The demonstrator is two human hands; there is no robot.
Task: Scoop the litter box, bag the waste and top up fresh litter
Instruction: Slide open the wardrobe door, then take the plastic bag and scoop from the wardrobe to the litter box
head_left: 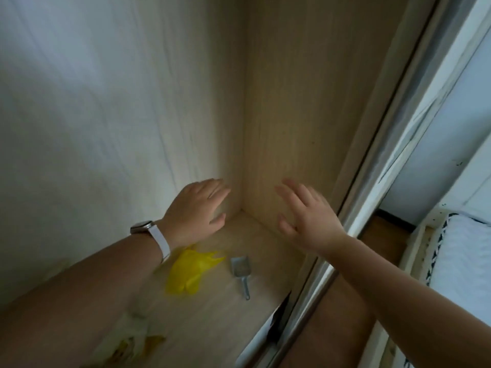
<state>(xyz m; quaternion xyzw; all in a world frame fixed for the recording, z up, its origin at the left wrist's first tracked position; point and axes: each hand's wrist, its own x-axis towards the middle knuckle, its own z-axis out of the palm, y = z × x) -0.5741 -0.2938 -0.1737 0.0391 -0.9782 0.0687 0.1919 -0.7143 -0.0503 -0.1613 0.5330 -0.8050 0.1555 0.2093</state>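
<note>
Wood-look alcove: back panel [106,102] at 10 o'clock, side panel [292,102] at 12, floor board [212,314] at 6. Sliding door frame [372,168] runs from 1 to 5 o'clock, with the bed edge [465,261] at 3.

Both hands are up by the corner, mid-frame. Left hand [198,208] and right hand [305,216] have straight, spread fingers, well apart, holding nothing. Cannot tell if they touch the panels.

Yellow plastic bag [190,272] lies on the floor board at 6 o'clock. Blurred pale packet [130,338] at 7, contents unclear. Grey litter scoop [240,269] is just beside the bag at its 3 o'clock, handle toward 6. Watch [143,225] on left wrist.

Litter box not in view. Step looks like set-up, tools untouched. Next move likely: lower a hand, grip the scoop handle, find the box.
</note>
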